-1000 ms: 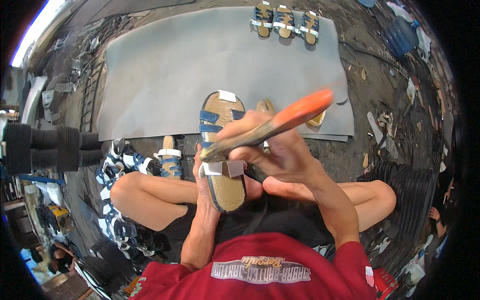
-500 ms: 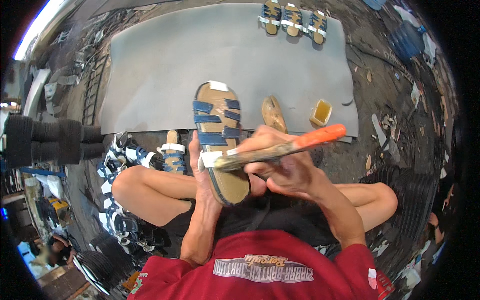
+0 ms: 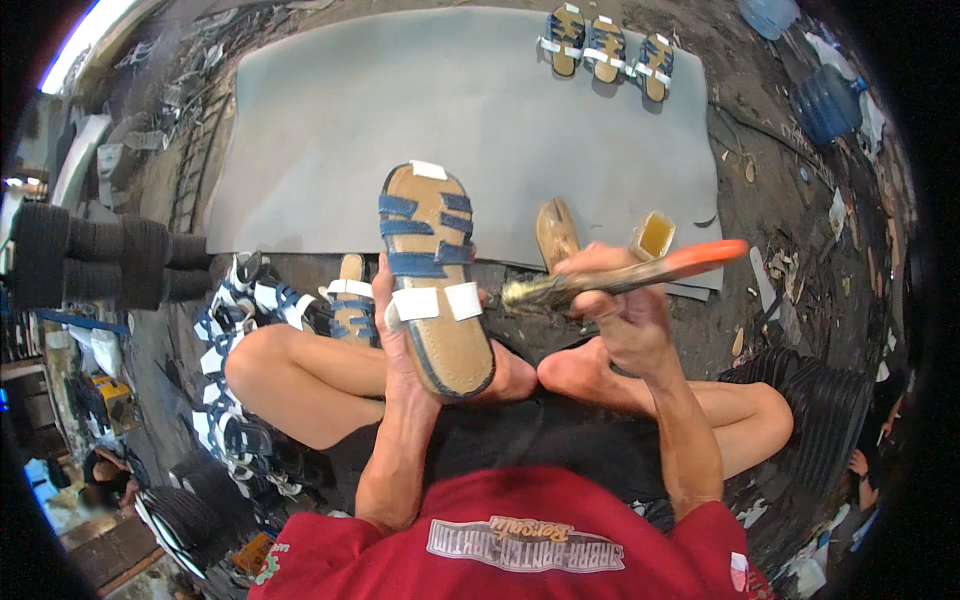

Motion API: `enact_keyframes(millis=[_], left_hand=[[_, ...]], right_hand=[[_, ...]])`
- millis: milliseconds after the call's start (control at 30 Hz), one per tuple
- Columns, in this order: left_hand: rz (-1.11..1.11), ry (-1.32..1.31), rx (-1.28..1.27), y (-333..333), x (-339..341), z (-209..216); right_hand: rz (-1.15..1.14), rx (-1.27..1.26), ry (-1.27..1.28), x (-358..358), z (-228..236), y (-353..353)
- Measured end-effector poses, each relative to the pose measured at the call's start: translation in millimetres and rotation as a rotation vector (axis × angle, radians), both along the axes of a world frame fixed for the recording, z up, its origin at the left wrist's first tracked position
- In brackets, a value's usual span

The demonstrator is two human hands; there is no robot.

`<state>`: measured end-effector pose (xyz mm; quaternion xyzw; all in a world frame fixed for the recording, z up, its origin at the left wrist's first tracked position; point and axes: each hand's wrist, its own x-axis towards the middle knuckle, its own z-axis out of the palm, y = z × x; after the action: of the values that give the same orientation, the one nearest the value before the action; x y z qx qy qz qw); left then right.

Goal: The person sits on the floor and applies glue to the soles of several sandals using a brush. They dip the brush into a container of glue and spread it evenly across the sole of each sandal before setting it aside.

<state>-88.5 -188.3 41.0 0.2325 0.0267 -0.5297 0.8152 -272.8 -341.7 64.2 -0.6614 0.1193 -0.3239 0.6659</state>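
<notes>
My left hand (image 3: pixel 400 360) grips a sandal upper on its insole board (image 3: pixel 455 345), underside facing up, with blue strap ends and white tabs folded over the tan surface. My right hand (image 3: pixel 625 310) is closed around a paintbrush (image 3: pixel 640 275) with an orange handle end; its pale, wet-looking bristles point left, a little apart from the sandal. Just beyond my right hand sits a small clear tub of amber liquid (image 3: pixel 656 235), probably glue. A brown shoe last (image 3: pixel 556 232) lies beside it, partly hidden behind my right hand.
A large grey sheet (image 3: pixel 400 120) covers the floor ahead. Three similar sandal pieces (image 3: pixel 606 50) lie at its far right. Another (image 3: pixel 351 300) rests by my left knee, near a heap of blue-and-white uppers (image 3: pixel 240 400). Black sole stacks (image 3: pixel 100 260) stand left; more black pieces (image 3: pixel 810 420) lie right.
My right hand has drawn the brush away from the sandal's white tab, to the right. The sandal stays in my left hand, nearly in place. The view has shifted slightly.
</notes>
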Motion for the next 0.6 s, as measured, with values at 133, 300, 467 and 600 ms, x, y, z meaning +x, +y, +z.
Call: enact_keyframes(millis=[133,300,467,600], left_hand=[[0.11,0.089,0.172,-6.5,-18.7,7.6],[0.357,-0.25,0.249,-8.7,2.8,-1.0],[0.509,-0.352,0.263,-9.2,12.8,7.6],[0.379,-0.341,0.181,-20.8,-9.2,5.8]], right_hand=[[0.012,-0.05,-0.002,33.1,37.0,15.1],[-0.019,0.208,0.182,10.5,32.2,42.1],[-0.024,0.189,0.139,-13.6,32.8,33.4],[-0.043,-0.346,0.108,21.6,26.3,29.0]])
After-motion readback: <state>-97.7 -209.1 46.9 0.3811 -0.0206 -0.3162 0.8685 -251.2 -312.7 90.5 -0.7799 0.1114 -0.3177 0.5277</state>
